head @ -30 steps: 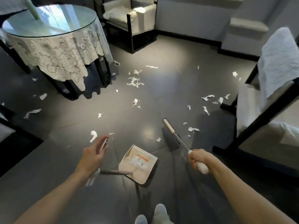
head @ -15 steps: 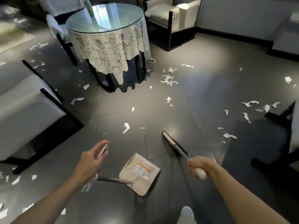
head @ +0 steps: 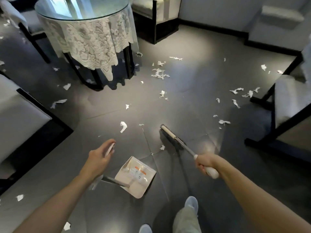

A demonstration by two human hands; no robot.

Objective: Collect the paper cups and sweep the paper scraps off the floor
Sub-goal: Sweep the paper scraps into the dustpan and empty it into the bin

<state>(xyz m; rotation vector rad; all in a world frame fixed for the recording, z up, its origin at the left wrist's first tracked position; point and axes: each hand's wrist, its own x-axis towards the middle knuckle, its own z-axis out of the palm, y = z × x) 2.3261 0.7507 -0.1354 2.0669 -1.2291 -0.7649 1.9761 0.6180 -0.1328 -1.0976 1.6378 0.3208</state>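
Okay, left hand [head: 99, 158] grips the top of the dustpan [head: 136, 177] handle: fingers loosely curled round it, white grip end poking out past the fingertips. The cream pan sits low in front of the person's feet, with a label on its inner face; can't tell if it touches the floor [head: 193, 101]. Right hand [head: 206, 163] is closed tight round the white grip of the broom [head: 171, 137]. The broom head is down on the dark tiles, ahead and right of the dustpan and apart from it.

Paper scraps [head: 159, 74] are scattered all over the floor. The biggest cluster is near the round table [head: 87, 41], and a loose group lies by the right chair [head: 289, 101]. One long scrap [head: 123, 126] lies ahead of the left hand, and a small scrap [head: 162, 147] sits just beside the broom head. More bits lie at the left edge near the left chair [head: 20, 118].

The table has a glass top and a lace cloth hanging over dark legs. Another chair [head: 158, 10] stands by the far wall. One shoe [head: 191, 203] and a trouser leg show at the bottom.
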